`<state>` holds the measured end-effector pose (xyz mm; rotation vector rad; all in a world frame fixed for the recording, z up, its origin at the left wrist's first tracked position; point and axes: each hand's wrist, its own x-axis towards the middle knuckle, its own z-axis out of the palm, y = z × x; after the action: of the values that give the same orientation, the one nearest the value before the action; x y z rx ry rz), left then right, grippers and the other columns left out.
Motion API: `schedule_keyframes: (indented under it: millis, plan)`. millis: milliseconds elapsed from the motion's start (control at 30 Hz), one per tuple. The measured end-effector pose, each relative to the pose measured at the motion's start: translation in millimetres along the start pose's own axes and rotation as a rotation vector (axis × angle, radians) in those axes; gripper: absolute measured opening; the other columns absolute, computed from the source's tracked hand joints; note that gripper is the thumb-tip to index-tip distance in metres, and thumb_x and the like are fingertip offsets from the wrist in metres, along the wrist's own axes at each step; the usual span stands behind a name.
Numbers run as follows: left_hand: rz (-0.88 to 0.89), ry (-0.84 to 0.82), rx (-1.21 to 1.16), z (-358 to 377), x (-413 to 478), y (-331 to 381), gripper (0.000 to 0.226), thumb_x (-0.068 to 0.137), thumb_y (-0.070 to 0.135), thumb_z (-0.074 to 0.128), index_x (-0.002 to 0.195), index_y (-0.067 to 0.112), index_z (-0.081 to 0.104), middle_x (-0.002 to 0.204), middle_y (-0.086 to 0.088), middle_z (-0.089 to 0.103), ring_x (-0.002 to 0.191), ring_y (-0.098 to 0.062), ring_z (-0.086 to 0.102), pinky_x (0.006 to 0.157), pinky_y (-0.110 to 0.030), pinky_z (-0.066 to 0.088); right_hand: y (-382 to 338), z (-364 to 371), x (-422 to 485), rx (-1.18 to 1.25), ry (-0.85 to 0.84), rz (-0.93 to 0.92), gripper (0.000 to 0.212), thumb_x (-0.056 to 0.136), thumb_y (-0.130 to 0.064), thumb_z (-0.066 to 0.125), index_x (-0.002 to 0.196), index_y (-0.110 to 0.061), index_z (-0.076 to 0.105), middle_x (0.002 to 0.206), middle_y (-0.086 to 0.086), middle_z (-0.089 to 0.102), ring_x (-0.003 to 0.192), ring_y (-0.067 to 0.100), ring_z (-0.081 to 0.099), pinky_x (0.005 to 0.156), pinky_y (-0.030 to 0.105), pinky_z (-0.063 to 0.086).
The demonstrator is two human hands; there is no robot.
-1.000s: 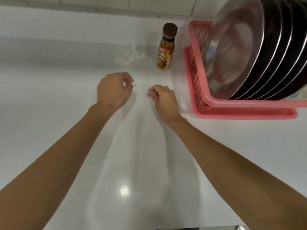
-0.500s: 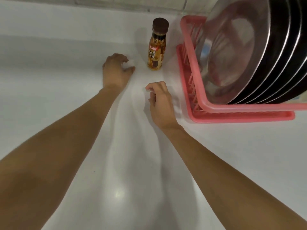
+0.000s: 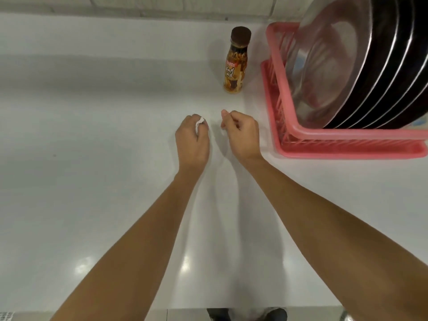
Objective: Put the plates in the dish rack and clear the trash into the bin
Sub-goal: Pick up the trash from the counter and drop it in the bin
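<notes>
My left hand point(image 3: 193, 140) grips a crumpled white tissue point(image 3: 199, 123), of which only a small tuft shows between the fingers. Close beside it on the right, my right hand point(image 3: 240, 133) hovers over the white counter point(image 3: 92, 181) with its fingers curled and nothing visible in them. A brown drink bottle point(image 3: 236, 66) with a dark cap stands upright behind both hands. At the right, several steel plates point(image 3: 342, 66) stand on edge in the pink dish rack point(image 3: 347, 147).
A tiled wall point(image 3: 162, 5) runs along the back of the counter. The counter's front edge point(image 3: 301, 308) lies at the bottom of the view, with dark shoes point(image 3: 217, 315) on the floor below. No bin is in view.
My left hand reached to the tissue by the bottle, closed round it and drew back toward me. The tissue is gone from the counter. My right hand stayed curled beside the rack.
</notes>
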<state>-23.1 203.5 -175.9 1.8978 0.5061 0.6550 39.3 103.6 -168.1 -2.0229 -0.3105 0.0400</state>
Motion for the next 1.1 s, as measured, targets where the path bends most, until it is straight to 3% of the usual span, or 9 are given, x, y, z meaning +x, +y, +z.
schedule_keyframes:
  millis: [133, 233, 400, 500, 700, 833, 933, 1033, 1100]
  plan:
    - [-0.130, 0.045, -0.082, -7, -39, 10, 0.034, 0.095, 0.016, 0.041, 0.066, -0.003, 0.041, 0.059, -0.008, 0.036, 0.055, -0.012, 0.032, 0.054, -0.027, 0.030, -1, -8, -27, 0.060, -0.059, 0.060, 0.052, 0.101, -0.035, 0.048, 0.061, -0.007, 0.066, 0.055, -0.001, 0.061, 0.055, 0.008, 0.056, 0.064, 0.018, 0.044]
    - [-0.187, 0.064, -0.087, -9, -63, 13, 0.051, 0.102, 0.026, 0.040, 0.062, -0.005, 0.047, 0.054, -0.014, 0.046, 0.050, -0.014, 0.042, 0.053, -0.025, 0.036, 4, -19, -60, 0.158, -0.031, 0.077, 0.050, 0.101, -0.031, 0.049, 0.062, -0.007, 0.070, 0.059, -0.004, 0.065, 0.060, 0.005, 0.060, 0.071, 0.007, 0.043]
    - [-0.127, 0.011, -0.014, -12, -100, 20, 0.050, 0.101, 0.029, 0.039, 0.061, 0.004, 0.054, 0.052, -0.003, 0.058, 0.050, -0.016, 0.055, 0.058, -0.028, 0.046, 7, -42, -108, 0.264, 0.028, 0.064, 0.052, 0.100, -0.028, 0.054, 0.055, -0.003, 0.063, 0.048, -0.009, 0.053, 0.049, 0.007, 0.049, 0.074, 0.018, 0.047]
    - [-0.116, 0.000, -0.020, -11, -127, 28, 0.035, 0.100, 0.024, 0.043, 0.071, 0.009, 0.057, 0.055, 0.000, 0.061, 0.051, -0.014, 0.056, 0.058, -0.030, 0.048, 4, -59, -137, 0.298, 0.005, 0.079, 0.058, 0.097, -0.031, 0.058, 0.049, -0.006, 0.036, 0.047, 0.008, 0.031, 0.048, 0.019, 0.029, 0.066, 0.036, 0.044]
    - [-0.149, -0.076, -0.035, -16, -187, 45, 0.024, 0.096, 0.025, 0.057, 0.080, 0.013, 0.070, 0.057, 0.005, 0.062, 0.054, -0.008, 0.058, 0.062, -0.029, 0.049, 5, -110, -197, 0.314, -0.169, 0.159, 0.063, 0.096, -0.027, 0.061, 0.049, -0.006, 0.025, 0.047, 0.006, 0.022, 0.046, 0.018, 0.019, 0.050, 0.025, 0.026]
    - [-0.192, -0.143, -0.009, -19, -239, 65, 0.048, 0.095, 0.037, 0.058, 0.063, 0.002, 0.052, 0.053, -0.008, 0.046, 0.052, -0.014, 0.042, 0.060, -0.031, 0.036, 21, -154, -237, 0.263, -0.248, 0.230, 0.061, 0.095, -0.028, 0.061, 0.050, -0.007, 0.026, 0.049, 0.004, 0.018, 0.046, 0.017, 0.017, 0.050, 0.025, 0.025]
    - [-0.300, -0.180, -0.017, -14, -284, 85, 0.054, 0.097, 0.041, 0.055, 0.054, 0.013, 0.039, 0.046, 0.009, 0.034, 0.046, -0.011, 0.031, 0.060, -0.029, 0.035, 39, -188, -265, 0.177, -0.327, 0.266, 0.055, 0.093, -0.025, 0.060, 0.050, -0.004, 0.032, 0.051, 0.007, 0.023, 0.046, 0.019, 0.022, 0.056, 0.030, 0.037]
    - [-0.431, -0.251, -0.156, -5, -331, 95, 0.053, 0.101, 0.041, 0.047, 0.055, 0.019, 0.030, 0.053, 0.003, 0.028, 0.049, -0.012, 0.025, 0.057, -0.030, 0.029, 57, -219, -293, 0.087, -0.402, 0.256, 0.058, 0.095, -0.029, 0.059, 0.049, -0.004, 0.033, 0.047, 0.007, 0.028, 0.044, 0.018, 0.027, 0.067, 0.041, 0.050]
    - [-0.426, -0.313, -0.108, 2, -366, 95, 0.053, 0.100, 0.044, 0.046, 0.054, 0.021, 0.034, 0.055, 0.004, 0.032, 0.051, -0.012, 0.029, 0.055, -0.030, 0.026, 65, -239, -312, 0.051, -0.451, 0.219, 0.056, 0.095, -0.026, 0.060, 0.048, -0.012, 0.032, 0.043, -0.002, 0.026, 0.040, 0.011, 0.024, 0.061, 0.039, 0.047]
